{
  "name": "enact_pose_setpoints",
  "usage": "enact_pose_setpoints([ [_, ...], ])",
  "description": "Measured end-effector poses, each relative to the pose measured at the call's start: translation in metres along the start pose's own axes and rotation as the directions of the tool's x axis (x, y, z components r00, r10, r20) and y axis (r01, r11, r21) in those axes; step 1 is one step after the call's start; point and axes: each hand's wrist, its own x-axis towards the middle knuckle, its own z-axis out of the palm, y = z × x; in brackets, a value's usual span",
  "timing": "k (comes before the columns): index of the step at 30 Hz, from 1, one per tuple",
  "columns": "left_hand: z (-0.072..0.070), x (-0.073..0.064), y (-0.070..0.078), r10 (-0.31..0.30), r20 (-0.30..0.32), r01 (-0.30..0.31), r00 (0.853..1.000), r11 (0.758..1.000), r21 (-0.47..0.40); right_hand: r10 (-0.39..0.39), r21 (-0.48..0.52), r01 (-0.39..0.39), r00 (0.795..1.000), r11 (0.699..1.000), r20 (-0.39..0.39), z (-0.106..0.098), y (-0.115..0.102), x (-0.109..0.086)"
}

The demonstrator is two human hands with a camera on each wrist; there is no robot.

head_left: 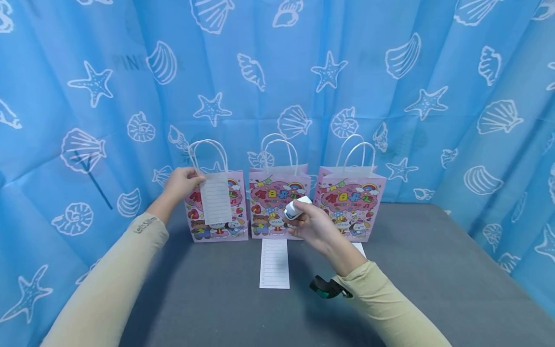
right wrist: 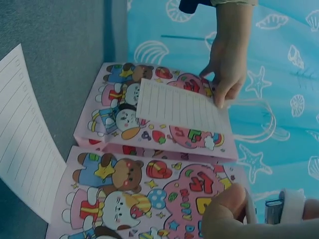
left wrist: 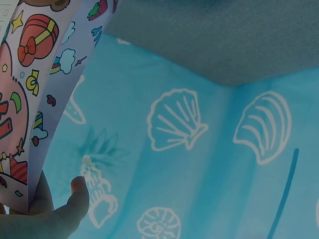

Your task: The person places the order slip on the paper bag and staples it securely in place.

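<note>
My left hand pinches a lined checklist sheet against the top edge of the left pink paper bag. In the right wrist view, the thumb lies over the sheet's upper corner. The sheet hangs down the bag's printed front. My right hand grips a small white stapler, held up before the middle pink paper bag. The stapler's metal part shows between its two white halves in the right wrist view. Part of the stapler is hidden by the fingers.
The right pink paper bag stands beside the middle one, all with white twisted handles. A second lined sheet lies on the grey table before the middle bag. Another white sheet peeks out behind the right forearm. A blue curtain hangs behind.
</note>
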Motion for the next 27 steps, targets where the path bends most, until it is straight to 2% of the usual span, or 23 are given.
enact_pose_setpoints([
  [6,0.000,-0.001,-0.003,-0.002,0.002,0.002,1.000,1.000,-0.011,0.006,-0.025,-0.006,1.000,1.000,-0.011,0.012,0.000,0.005],
  [12,0.001,-0.001,-0.005,0.001,0.008,-0.001,1.000,1.000,0.005,0.001,0.025,-0.002,0.999,1.000,0.036,0.021,-0.004,0.008],
  [18,0.000,-0.001,-0.003,-0.008,0.013,0.008,1.000,1.000,-0.010,0.011,0.057,-0.014,0.999,0.998,0.040,0.034,-0.008,0.015],
  [23,-0.001,0.000,-0.002,0.003,0.008,-0.003,1.000,1.000,-0.005,0.007,0.006,-0.007,0.999,1.000,0.032,0.041,-0.007,0.026],
  [27,-0.001,0.000,-0.002,0.006,0.003,-0.006,1.000,1.000,-0.001,-0.028,-0.089,0.032,0.999,0.995,0.043,0.047,-0.006,0.033],
])
